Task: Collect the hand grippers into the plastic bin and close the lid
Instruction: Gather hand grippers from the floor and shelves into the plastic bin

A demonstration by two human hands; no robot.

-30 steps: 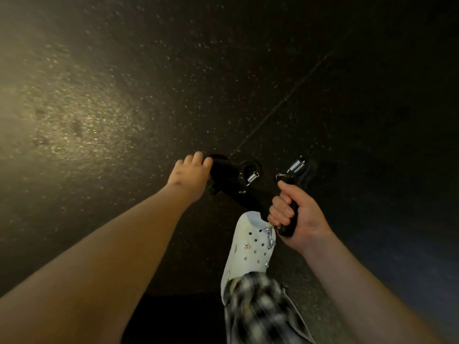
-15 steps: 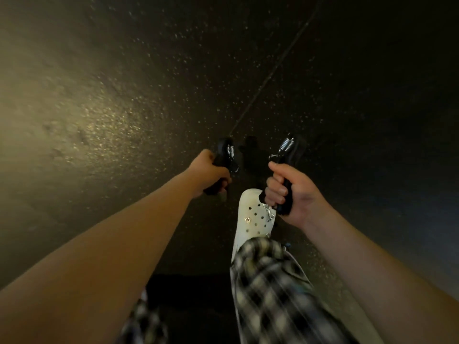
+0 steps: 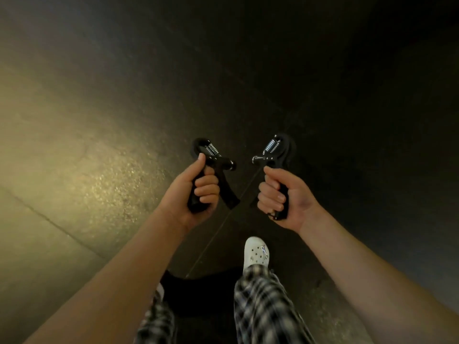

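Black hand grippers [image 3: 215,159] (one per hand [image 3: 190,194])

Dim scene: warm yellowish light pools on the floor [image 3: 82,170] at left, fading to near black at upper right. Wide-angle bending at edges; soft, grainy detail.
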